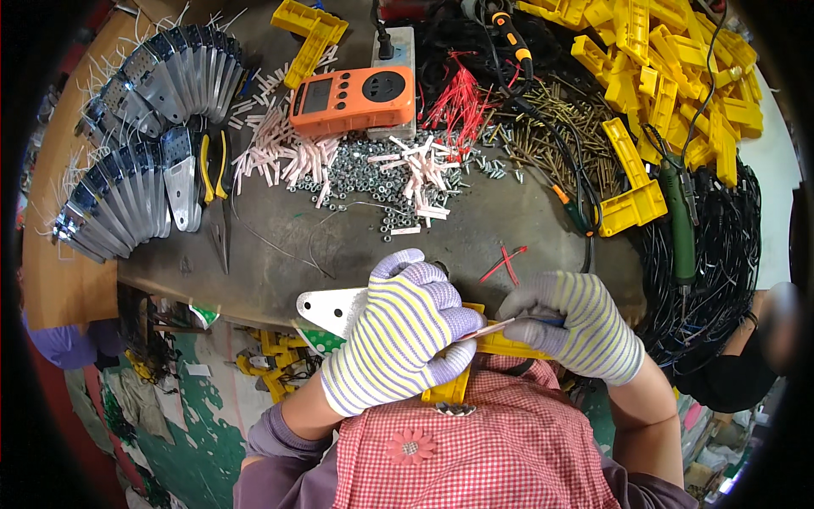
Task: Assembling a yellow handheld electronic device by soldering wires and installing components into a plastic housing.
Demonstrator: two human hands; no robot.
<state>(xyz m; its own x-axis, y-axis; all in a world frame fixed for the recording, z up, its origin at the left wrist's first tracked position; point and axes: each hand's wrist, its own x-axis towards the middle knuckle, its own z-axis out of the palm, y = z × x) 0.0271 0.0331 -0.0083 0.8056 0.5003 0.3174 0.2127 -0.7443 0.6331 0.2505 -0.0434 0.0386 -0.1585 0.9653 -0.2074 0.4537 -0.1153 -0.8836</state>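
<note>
At the table's near edge, my left hand, in a striped knit glove, is closed with thumb and fingertips together on a thin pale strip. My right hand, gloved alike, pinches the strip's other end; a dark blue bit shows among its fingers. Just under both hands is a yellow plastic piece, partly hidden by them. A white metal plate with round holes juts out left of my left hand, its other end covered. Two short red wires lie on the table beyond my right hand.
Ahead lie nuts, pale sleeves, an orange meter and brass-coloured screws. Metal plates and pliers are left. Yellow parts, black cables and a green power tool are right, near another person's arm.
</note>
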